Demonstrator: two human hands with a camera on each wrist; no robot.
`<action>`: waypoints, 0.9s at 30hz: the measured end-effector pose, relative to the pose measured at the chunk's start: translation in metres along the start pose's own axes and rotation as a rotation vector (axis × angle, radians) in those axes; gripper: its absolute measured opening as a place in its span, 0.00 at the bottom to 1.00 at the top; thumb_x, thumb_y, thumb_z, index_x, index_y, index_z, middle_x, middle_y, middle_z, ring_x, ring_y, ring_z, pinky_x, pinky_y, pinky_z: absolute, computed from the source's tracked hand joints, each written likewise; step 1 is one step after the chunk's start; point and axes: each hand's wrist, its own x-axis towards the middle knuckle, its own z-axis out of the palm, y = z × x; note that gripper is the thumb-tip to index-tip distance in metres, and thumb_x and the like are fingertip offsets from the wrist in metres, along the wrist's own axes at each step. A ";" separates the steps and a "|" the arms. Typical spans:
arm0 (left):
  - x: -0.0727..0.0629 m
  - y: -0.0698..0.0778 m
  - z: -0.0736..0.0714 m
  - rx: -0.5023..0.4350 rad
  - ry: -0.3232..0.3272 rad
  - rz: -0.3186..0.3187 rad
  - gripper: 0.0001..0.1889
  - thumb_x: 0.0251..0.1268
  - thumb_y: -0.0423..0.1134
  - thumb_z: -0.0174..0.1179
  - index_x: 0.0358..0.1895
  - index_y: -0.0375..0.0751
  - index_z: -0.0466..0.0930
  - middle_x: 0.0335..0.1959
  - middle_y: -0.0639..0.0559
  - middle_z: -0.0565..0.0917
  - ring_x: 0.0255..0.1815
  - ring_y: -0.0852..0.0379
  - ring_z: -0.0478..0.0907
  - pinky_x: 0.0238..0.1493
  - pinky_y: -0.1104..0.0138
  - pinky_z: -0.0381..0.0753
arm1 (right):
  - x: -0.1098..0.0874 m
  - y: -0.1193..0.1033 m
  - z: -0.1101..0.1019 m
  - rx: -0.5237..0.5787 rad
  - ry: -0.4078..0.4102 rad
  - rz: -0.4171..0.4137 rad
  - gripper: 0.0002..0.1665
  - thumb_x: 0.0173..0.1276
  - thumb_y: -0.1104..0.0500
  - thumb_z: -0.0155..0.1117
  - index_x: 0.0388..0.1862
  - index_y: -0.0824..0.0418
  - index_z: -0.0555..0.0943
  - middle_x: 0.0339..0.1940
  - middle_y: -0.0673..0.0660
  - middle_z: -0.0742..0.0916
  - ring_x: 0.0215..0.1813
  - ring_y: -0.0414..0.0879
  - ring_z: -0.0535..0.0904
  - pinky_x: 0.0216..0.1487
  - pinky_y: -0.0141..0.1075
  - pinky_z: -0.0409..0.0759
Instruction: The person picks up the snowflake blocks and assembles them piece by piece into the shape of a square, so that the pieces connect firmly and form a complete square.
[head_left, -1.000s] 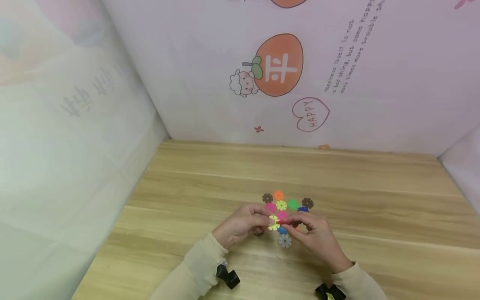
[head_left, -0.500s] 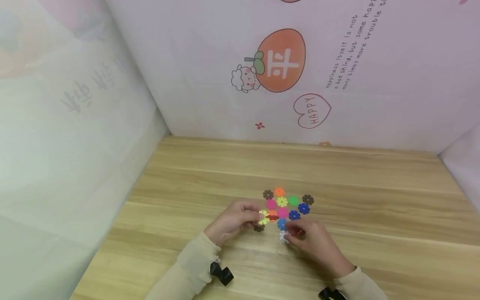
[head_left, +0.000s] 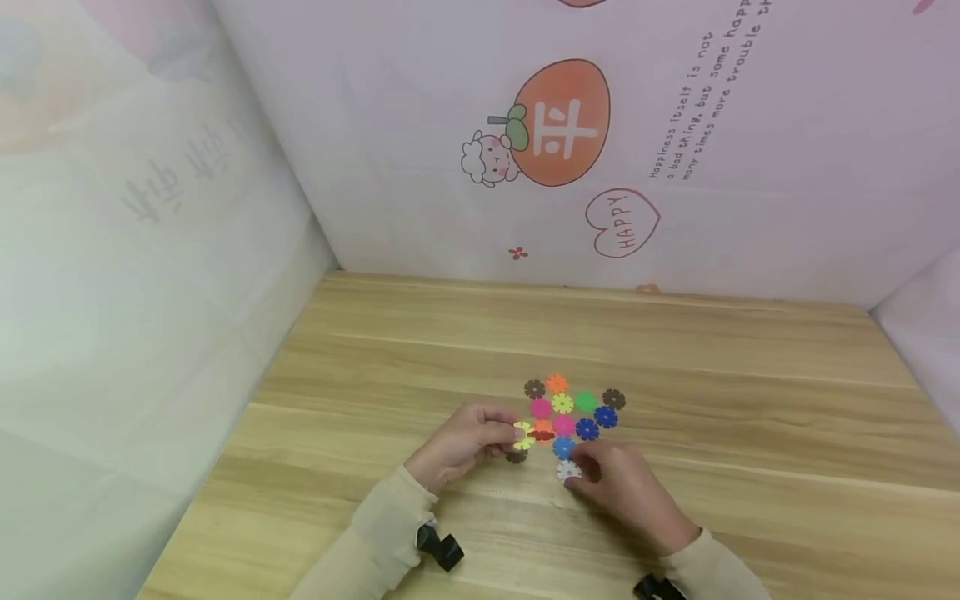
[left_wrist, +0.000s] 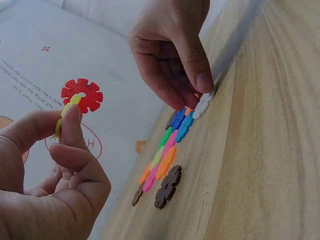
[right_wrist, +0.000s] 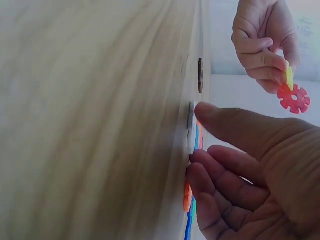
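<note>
My left hand [head_left: 461, 442] pinches a yellow notched building disc [head_left: 524, 435] between thumb and index finger, raised above the table. Slotted edgewise into it is a red building disc [left_wrist: 82, 95], which stands crosswise to the yellow one. My right hand [head_left: 626, 487] is low over the table, thumb and fingertips at opposite edges of a white building disc [head_left: 568, 471]. In the right wrist view my thumb touches its pale edge [right_wrist: 191, 117]. Part of this disc is hidden behind the fingers. A light blue disc [head_left: 563, 447] lies just beyond it.
Several loose discs lie flat beyond the hands, among them a pink disc [head_left: 541, 407], a green disc [head_left: 586, 402] and a dark blue disc [head_left: 587, 429]. A brown disc [left_wrist: 168, 187] lies under my left hand. Printed cloth [head_left: 420, 167] walls off the wooden table [head_left: 375, 350].
A second ago both hands were together at the yellow and red discs. My right hand let go and moved down to the white disc; my left drew slightly left with the joined pair.
</note>
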 end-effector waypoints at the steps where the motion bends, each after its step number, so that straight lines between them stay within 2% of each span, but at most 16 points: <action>1: 0.000 0.000 0.000 0.002 -0.001 0.001 0.12 0.64 0.30 0.61 0.49 0.27 0.79 0.30 0.56 0.82 0.30 0.62 0.75 0.36 0.71 0.78 | 0.000 -0.001 0.000 -0.006 -0.003 0.008 0.15 0.51 0.58 0.80 0.38 0.59 0.86 0.26 0.45 0.83 0.28 0.33 0.73 0.30 0.25 0.75; 13: 0.002 -0.002 0.002 -0.004 0.004 0.001 0.13 0.63 0.29 0.61 0.49 0.26 0.79 0.29 0.56 0.82 0.29 0.63 0.76 0.35 0.72 0.78 | 0.001 -0.002 0.000 0.044 -0.039 0.070 0.16 0.51 0.62 0.80 0.39 0.58 0.85 0.27 0.45 0.80 0.29 0.36 0.72 0.30 0.26 0.75; 20: 0.001 0.000 0.004 -0.020 -0.005 -0.001 0.11 0.64 0.29 0.60 0.47 0.28 0.79 0.28 0.57 0.82 0.27 0.64 0.74 0.32 0.73 0.76 | -0.003 0.007 -0.002 0.112 -0.046 0.012 0.12 0.55 0.63 0.76 0.38 0.56 0.86 0.32 0.46 0.80 0.32 0.34 0.74 0.33 0.26 0.77; 23: 0.001 0.000 0.004 -0.022 -0.012 -0.002 0.11 0.64 0.29 0.60 0.47 0.28 0.79 0.27 0.57 0.82 0.27 0.64 0.74 0.32 0.73 0.75 | -0.004 0.010 -0.004 0.142 -0.049 0.029 0.09 0.58 0.62 0.74 0.38 0.53 0.86 0.33 0.45 0.82 0.33 0.33 0.75 0.34 0.26 0.78; 27: 0.002 -0.001 0.005 -0.015 -0.008 -0.003 0.11 0.64 0.29 0.60 0.48 0.27 0.79 0.27 0.57 0.82 0.27 0.64 0.75 0.31 0.73 0.75 | -0.005 0.012 -0.006 0.212 -0.050 0.092 0.06 0.61 0.60 0.73 0.36 0.50 0.85 0.32 0.45 0.85 0.35 0.35 0.78 0.36 0.28 0.79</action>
